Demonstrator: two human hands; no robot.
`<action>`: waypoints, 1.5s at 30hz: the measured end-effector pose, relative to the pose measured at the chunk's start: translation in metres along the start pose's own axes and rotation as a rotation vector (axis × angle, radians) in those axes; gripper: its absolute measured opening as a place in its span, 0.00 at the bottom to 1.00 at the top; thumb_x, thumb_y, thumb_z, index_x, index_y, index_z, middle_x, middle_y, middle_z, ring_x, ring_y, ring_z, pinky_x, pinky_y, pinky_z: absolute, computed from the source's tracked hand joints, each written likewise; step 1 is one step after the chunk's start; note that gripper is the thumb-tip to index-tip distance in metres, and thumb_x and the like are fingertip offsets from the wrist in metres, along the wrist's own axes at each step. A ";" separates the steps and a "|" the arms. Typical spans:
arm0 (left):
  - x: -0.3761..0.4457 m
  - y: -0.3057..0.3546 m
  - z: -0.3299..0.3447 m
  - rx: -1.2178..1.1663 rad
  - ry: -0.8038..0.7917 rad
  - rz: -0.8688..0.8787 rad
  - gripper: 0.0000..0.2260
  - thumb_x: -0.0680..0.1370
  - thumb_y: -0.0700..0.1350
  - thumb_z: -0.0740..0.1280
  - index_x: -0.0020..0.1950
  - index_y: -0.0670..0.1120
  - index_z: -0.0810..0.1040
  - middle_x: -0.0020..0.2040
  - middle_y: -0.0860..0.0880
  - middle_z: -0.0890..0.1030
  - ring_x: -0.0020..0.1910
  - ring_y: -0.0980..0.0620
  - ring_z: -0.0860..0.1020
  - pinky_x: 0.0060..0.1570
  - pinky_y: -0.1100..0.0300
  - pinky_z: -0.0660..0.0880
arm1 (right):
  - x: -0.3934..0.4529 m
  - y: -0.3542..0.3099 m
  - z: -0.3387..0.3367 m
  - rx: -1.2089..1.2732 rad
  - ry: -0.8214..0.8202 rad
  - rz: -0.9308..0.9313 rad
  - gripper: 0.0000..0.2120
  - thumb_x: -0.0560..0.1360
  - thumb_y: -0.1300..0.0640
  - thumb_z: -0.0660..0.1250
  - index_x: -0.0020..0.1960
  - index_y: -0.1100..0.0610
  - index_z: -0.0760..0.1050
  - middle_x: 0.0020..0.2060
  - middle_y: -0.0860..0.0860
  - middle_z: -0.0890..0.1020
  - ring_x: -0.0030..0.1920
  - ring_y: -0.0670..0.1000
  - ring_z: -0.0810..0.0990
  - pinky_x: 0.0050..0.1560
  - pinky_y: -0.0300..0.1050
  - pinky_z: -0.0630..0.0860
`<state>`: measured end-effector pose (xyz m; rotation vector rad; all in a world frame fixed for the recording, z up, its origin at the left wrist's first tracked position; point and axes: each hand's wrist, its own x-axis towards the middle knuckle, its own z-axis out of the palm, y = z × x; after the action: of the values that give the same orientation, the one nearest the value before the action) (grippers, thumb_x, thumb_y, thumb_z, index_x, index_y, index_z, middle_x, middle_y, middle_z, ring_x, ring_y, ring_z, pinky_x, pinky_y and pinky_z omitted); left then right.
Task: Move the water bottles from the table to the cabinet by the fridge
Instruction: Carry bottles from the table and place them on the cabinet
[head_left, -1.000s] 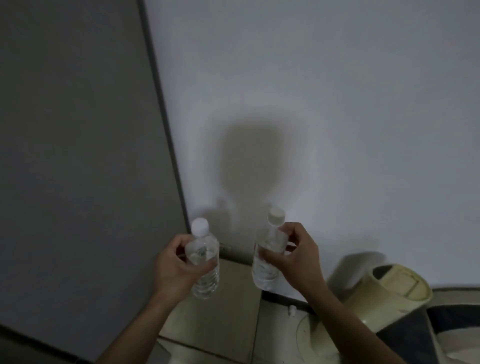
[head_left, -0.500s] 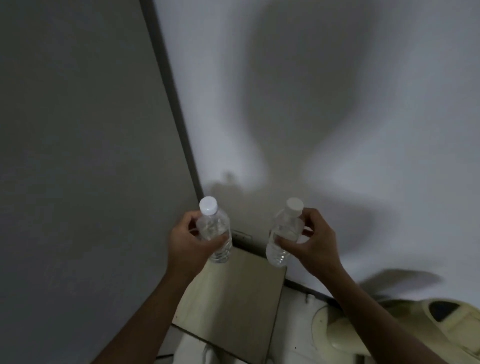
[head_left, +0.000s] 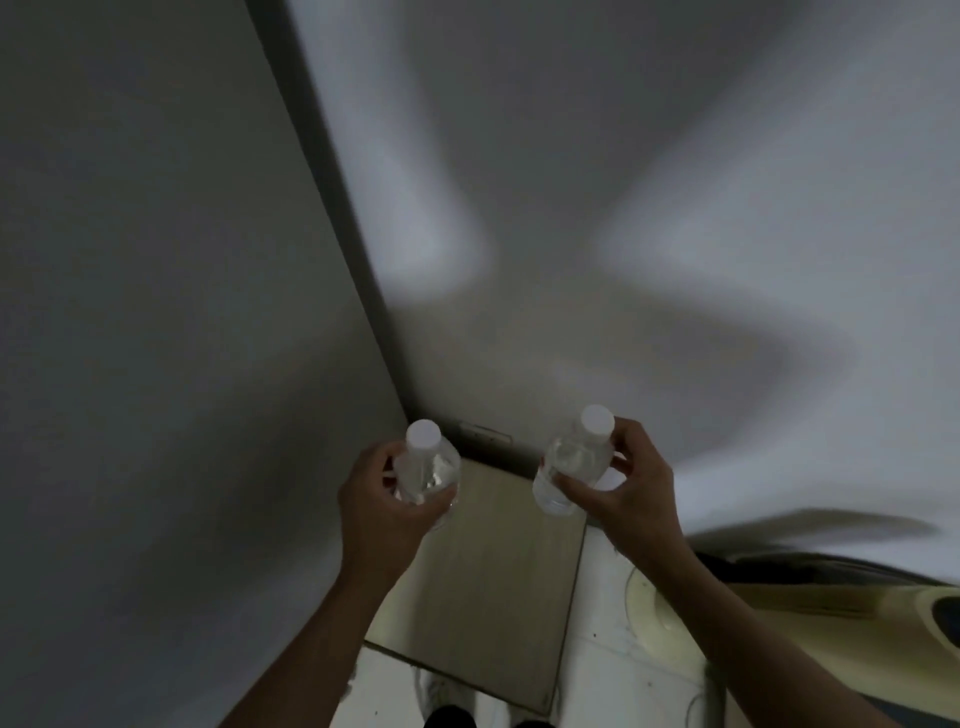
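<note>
each hand (head_left: 382, 499) (head_left: 631, 493) has its fingers curled round a bottle (head_left: 426, 470) (head_left: 571, 467) above the cabinet top (head_left: 493, 582). carrying looks done. next, set both down upright.

One head-worn wide-angle camera supplies the only view. It looks forward and steeply down from above the person's forearms, close to both hands, which sit low in the frame. It faces a room corner where a grey panel (head_left: 156, 312) meets a white wall (head_left: 675, 182). Straight lines bow toward the frame edges.
</note>
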<state>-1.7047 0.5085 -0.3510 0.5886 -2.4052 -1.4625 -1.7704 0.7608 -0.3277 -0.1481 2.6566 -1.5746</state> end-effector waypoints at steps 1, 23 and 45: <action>0.003 -0.005 0.002 0.000 -0.005 -0.015 0.25 0.60 0.45 0.85 0.52 0.49 0.78 0.47 0.54 0.81 0.45 0.60 0.80 0.43 0.63 0.77 | 0.001 0.004 0.005 0.000 0.008 0.011 0.31 0.62 0.55 0.82 0.60 0.49 0.71 0.54 0.45 0.79 0.55 0.43 0.79 0.57 0.43 0.78; 0.068 -0.185 0.102 0.063 -0.126 0.010 0.28 0.61 0.56 0.80 0.57 0.58 0.74 0.55 0.51 0.80 0.54 0.50 0.80 0.51 0.43 0.80 | 0.004 0.160 0.109 -0.038 -0.002 0.162 0.35 0.62 0.51 0.82 0.62 0.40 0.67 0.56 0.35 0.76 0.58 0.42 0.77 0.58 0.46 0.77; 0.068 -0.219 0.097 -0.011 -0.308 -0.073 0.34 0.63 0.35 0.81 0.63 0.54 0.73 0.63 0.50 0.78 0.61 0.51 0.78 0.60 0.45 0.79 | 0.008 0.171 0.129 -0.107 -0.053 0.212 0.36 0.62 0.51 0.82 0.64 0.44 0.67 0.58 0.43 0.76 0.57 0.46 0.75 0.53 0.35 0.71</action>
<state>-1.7612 0.4625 -0.5888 0.4823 -2.6265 -1.7058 -1.7759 0.7291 -0.5390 0.0845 2.6151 -1.3481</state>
